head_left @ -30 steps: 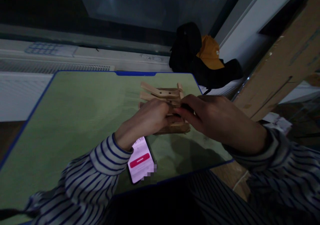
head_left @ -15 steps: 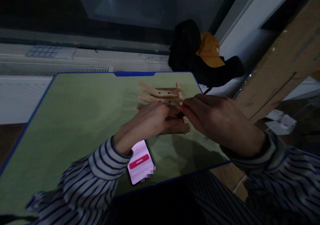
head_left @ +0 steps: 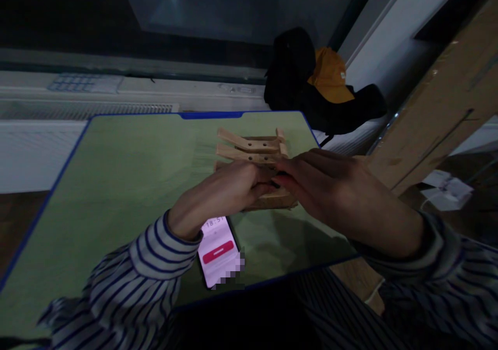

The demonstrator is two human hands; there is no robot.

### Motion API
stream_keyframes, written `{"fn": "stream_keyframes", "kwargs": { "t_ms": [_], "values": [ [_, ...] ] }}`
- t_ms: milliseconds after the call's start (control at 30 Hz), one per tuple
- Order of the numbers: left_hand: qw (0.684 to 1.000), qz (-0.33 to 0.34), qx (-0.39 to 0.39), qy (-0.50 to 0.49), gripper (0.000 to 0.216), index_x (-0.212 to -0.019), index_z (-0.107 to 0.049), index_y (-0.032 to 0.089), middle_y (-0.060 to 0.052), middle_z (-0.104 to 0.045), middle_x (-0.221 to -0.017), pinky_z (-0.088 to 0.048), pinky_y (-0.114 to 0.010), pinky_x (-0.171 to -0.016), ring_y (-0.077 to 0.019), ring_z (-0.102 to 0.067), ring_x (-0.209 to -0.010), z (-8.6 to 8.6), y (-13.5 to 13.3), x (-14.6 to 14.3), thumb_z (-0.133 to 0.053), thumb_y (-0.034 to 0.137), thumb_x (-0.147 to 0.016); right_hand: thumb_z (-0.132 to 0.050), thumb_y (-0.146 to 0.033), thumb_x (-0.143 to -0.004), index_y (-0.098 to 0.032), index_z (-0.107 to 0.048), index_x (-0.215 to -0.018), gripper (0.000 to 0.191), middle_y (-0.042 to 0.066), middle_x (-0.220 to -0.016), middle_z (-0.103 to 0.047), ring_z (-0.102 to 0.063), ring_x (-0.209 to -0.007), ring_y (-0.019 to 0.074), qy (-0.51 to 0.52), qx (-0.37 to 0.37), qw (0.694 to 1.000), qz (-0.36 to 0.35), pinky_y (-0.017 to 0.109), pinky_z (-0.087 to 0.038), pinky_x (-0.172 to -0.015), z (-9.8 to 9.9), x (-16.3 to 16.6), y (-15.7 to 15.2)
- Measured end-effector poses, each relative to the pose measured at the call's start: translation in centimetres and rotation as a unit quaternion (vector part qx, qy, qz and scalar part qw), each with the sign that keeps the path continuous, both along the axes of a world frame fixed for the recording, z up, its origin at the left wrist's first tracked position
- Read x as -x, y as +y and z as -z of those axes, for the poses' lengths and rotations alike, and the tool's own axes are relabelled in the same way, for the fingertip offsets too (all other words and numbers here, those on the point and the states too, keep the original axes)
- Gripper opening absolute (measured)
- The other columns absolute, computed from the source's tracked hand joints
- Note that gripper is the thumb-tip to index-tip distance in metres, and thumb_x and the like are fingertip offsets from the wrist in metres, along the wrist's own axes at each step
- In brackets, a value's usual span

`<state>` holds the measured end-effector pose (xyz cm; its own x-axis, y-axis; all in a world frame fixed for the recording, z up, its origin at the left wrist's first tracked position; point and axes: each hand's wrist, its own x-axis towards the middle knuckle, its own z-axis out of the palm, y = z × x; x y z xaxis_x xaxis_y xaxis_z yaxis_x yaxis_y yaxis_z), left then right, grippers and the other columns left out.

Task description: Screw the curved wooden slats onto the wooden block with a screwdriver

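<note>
A small wooden rack [head_left: 254, 144] with angled slats and drilled holes lies on the green tabletop [head_left: 136, 168]. Its two far slats show; the nearer ones are mostly covered by my hands. My left hand [head_left: 229, 186] rests over the near part of the rack, fingers closed and bent downward. From the right, my right hand [head_left: 327, 186] meets it over the rack's right side, thumb and fingers pinched together. A small dark spot shows between the fingertips of both hands, too hidden to name.
A lit phone [head_left: 220, 254] lies near the table's front edge, beside my left wrist. Beyond the far right corner sit a black bag [head_left: 291, 75] and a mustard cap [head_left: 332, 78]. A large cardboard box [head_left: 436, 96] stands at the right.
My right hand has shifted slightly left, its fingertips closer over the rack and my left fingers. My left hand has moved a little left, and the view has shifted slightly.
</note>
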<state>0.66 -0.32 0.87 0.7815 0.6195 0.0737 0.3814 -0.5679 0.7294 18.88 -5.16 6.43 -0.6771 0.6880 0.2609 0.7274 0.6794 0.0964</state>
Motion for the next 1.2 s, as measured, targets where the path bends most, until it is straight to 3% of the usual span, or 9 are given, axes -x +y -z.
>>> {"fn": "stream_keyframes", "kwargs": {
  "t_ms": [167,367,500,600,767,867,967,1200],
  "values": [
    [0.999,-0.045,-0.020,-0.005,0.021,-0.095,-0.068,0.025,-0.001,-0.070,-0.097,-0.047,-0.027,-0.073,-0.0183,-0.063,-0.088,0.0,-0.3,-0.2,-0.053,0.036,-0.086,-0.049,-0.028,-0.089,-0.012,-0.060,-0.096,0.021,0.006,-0.078,-0.065,-0.060,-0.070,0.0181,-0.015,-0.004,1.000,0.021,0.029,-0.045,-0.059,-0.2,0.3,0.0],
    [0.999,-0.021,0.004,-0.025,0.025,-0.098,-0.067,0.023,0.000,-0.069,-0.099,-0.047,-0.027,-0.079,-0.0165,-0.063,-0.089,0.2,0.0,-0.2,-0.049,0.037,-0.089,-0.046,-0.020,-0.090,-0.015,-0.050,-0.121,0.032,0.008,-0.119,-0.061,-0.058,-0.105,0.0169,0.015,0.077,0.996,-0.052,0.030,-0.048,-0.087,-1.6,-0.4,0.3],
    [1.000,-0.017,0.025,0.003,0.023,-0.099,-0.067,0.025,0.001,-0.069,-0.100,-0.047,-0.025,-0.074,-0.0155,-0.063,-0.087,0.2,0.1,0.0,-0.046,0.029,-0.090,-0.050,-0.018,-0.087,-0.012,-0.058,-0.106,0.022,0.007,-0.093,-0.066,-0.062,-0.085,0.0177,0.018,0.032,0.999,-0.012,0.030,-0.049,-0.074,-0.7,-0.4,0.3],
    [0.999,-0.025,0.014,0.020,0.023,-0.100,-0.067,0.027,0.000,-0.069,-0.101,-0.046,-0.026,-0.076,-0.0163,-0.063,-0.088,0.0,0.0,-0.2,-0.047,0.033,-0.089,-0.053,-0.023,-0.086,-0.010,-0.059,-0.096,0.018,0.007,-0.081,-0.066,-0.061,-0.072,0.0165,0.040,-0.014,0.999,0.030,0.028,-0.047,-0.063,0.3,-0.1,0.0],
    [0.998,-0.039,-0.030,-0.043,0.018,-0.092,-0.069,0.027,0.003,-0.070,-0.093,-0.045,-0.025,-0.071,-0.0151,-0.063,-0.085,0.0,-0.1,-0.5,-0.056,0.037,-0.084,-0.048,-0.029,-0.088,-0.011,-0.060,-0.090,0.021,0.008,-0.079,-0.066,-0.062,-0.072,0.0181,0.035,-0.020,0.998,0.055,0.030,-0.047,-0.061,0.1,0.1,-0.4],
    [0.998,-0.037,-0.022,-0.042,0.022,-0.089,-0.069,0.023,0.001,-0.071,-0.091,-0.045,-0.025,-0.070,-0.0155,-0.064,-0.082,0.1,0.1,-0.5,-0.053,0.037,-0.086,-0.048,-0.028,-0.088,-0.012,-0.058,-0.103,0.024,0.010,-0.096,-0.067,-0.062,-0.088,0.0210,0.021,0.032,0.999,0.035,0.033,-0.050,-0.072,-0.6,-0.2,-0.3],
    [0.999,-0.007,0.013,-0.050,0.023,-0.096,-0.068,0.024,0.002,-0.070,-0.097,-0.046,-0.024,-0.071,-0.0139,-0.064,-0.085,0.1,0.3,-0.2,-0.050,0.035,-0.088,-0.050,-0.022,-0.088,-0.015,-0.054,-0.114,0.027,0.008,-0.108,-0.065,-0.060,-0.097,0.0180,0.033,0.071,0.997,-0.009,0.032,-0.049,-0.081,-0.8,-0.3,0.0],
    [1.000,-0.007,-0.002,-0.014,0.021,-0.100,-0.066,0.025,0.002,-0.068,-0.107,-0.046,-0.026,-0.076,-0.0157,-0.062,-0.094,0.1,0.1,-0.4,-0.048,0.024,-0.088,-0.050,-0.024,-0.088,-0.010,-0.060,-0.094,0.018,0.007,-0.081,-0.065,-0.060,-0.074,0.0173,0.051,-0.022,0.997,0.055,0.029,-0.048,-0.066,0.8,0.1,-0.6]
  ]
}}
